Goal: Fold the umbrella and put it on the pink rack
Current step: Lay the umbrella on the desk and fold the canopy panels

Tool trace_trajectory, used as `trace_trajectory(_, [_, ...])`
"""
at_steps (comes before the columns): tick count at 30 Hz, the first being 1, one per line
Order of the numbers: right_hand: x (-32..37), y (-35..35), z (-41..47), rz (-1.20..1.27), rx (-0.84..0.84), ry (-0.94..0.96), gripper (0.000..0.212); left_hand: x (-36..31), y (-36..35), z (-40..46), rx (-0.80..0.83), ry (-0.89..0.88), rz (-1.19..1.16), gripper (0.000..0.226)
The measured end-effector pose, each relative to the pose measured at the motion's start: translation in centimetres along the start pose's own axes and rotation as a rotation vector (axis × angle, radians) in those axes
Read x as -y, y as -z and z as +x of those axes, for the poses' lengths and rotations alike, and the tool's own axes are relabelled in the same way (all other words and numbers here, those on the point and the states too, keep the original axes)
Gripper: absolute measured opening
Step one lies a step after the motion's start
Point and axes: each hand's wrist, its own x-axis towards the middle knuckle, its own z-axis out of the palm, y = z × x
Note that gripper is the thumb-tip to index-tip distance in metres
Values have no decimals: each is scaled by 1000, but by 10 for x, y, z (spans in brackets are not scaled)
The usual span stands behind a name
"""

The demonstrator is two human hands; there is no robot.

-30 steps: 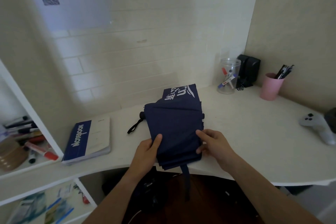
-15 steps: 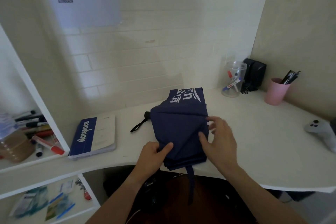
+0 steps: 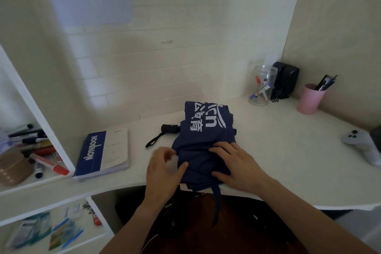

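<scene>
Head view shows the collapsed navy fabric umbrella with white lettering lying on the white bench near its front edge. The right hand presses flat on the cloth, fingers spread; the left hand is blurred, so its grip is unclear. Best to keep the pleats pinned while smoothing them one way, then wrap the dangling strap.

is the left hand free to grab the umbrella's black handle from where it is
Probably yes. The left hand sits at the umbrella fabric's left edge, and the black handle pokes out just beyond it over bare desk, nothing between. The right hand presses the fabric flat.
</scene>
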Motion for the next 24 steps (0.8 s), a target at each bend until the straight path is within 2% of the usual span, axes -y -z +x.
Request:
trace_trajectory(2, [-1,-1,1,18,-6,4,69,-7,2,-2,-167,-298,122,30])
trace_trajectory(3, [0,-2,1,31,-4,7,68,-11,1,-2,-138,-498,199,29])
trace_trajectory(4, [0,-2,2,46,0,6,69,-15,0,-1,-31,-650,276,31])
trace_trajectory(5, [-1,-2,2,65,5,1,70,-17,-3,0,96,-724,353,36])
trace_trajectory(6, [-2,-2,3,90,19,-12,74,-15,-6,1,213,-719,425,44])
trace_trajectory(8, [-6,1,5,162,59,-64,83,-5,-9,4,342,-627,529,55])
trace_trajectory(11, [-15,7,8,165,112,-79,89,8,-8,7,355,-587,560,53])
trace_trajectory(14, [-21,8,8,84,108,-19,81,6,-8,18,361,-604,470,51])
trace_trajectory(18, [-29,6,3,101,141,3,63,9,-4,31,531,-621,464,34])
trace_trajectory(21, [-37,4,-6,106,135,-3,49,19,-5,28,606,-576,581,54])
trace_trajectory(24, [-39,3,-19,127,25,32,48,23,-10,25,612,-592,677,57])
